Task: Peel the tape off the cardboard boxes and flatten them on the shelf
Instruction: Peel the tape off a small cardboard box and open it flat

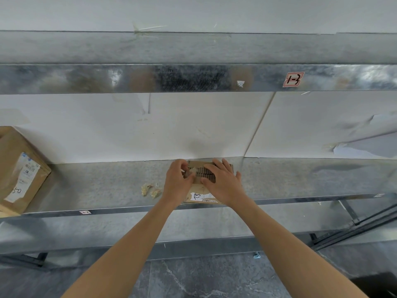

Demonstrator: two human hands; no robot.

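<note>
A small brown cardboard box (198, 195) with a white label sits on the metal shelf (107, 186) against the white back wall. Both hands are on its top. My left hand (178, 179) pinches a strip of clear tape at the box's upper left with curled fingers. My right hand (223, 181) lies over the top right of the box, fingers spread and fairly straight, pressing it down. Two crumpled bits of peeled tape (150, 190) lie on the shelf just left of the box.
A larger taped cardboard box (19, 171) with white labels stands at the shelf's left end. An upper metal shelf beam (193, 78) with a red-bordered tag runs overhead. A lower shelf (107, 229) and grey tiled floor lie below.
</note>
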